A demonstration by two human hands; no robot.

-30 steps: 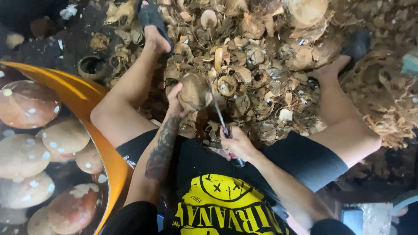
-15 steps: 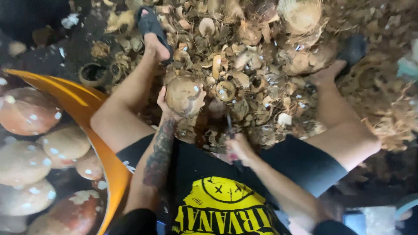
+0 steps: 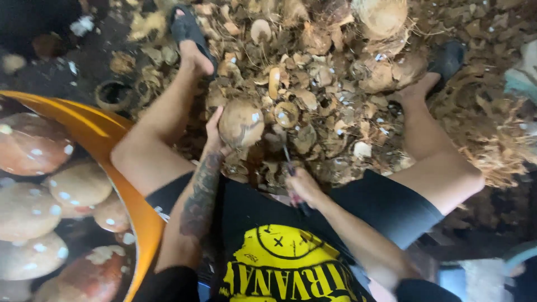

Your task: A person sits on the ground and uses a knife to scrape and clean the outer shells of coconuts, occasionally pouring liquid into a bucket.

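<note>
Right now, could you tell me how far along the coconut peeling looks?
Done: several peeled coconuts float in the orange tub of water, and a thick heap of shell scraps covers the ground between the feet. In hand: the left hand holds one coconut, while the right hand grips a knife. Left: at least one husked coconut waits at the top of the heap.

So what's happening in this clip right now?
A seated person holds a round brown coconut up in the left hand, while the right hand grips a small knife, its blade pointing toward the nut. Shell scraps cover the ground between the legs. An orange tub on the left holds peeled coconuts in water.
</note>
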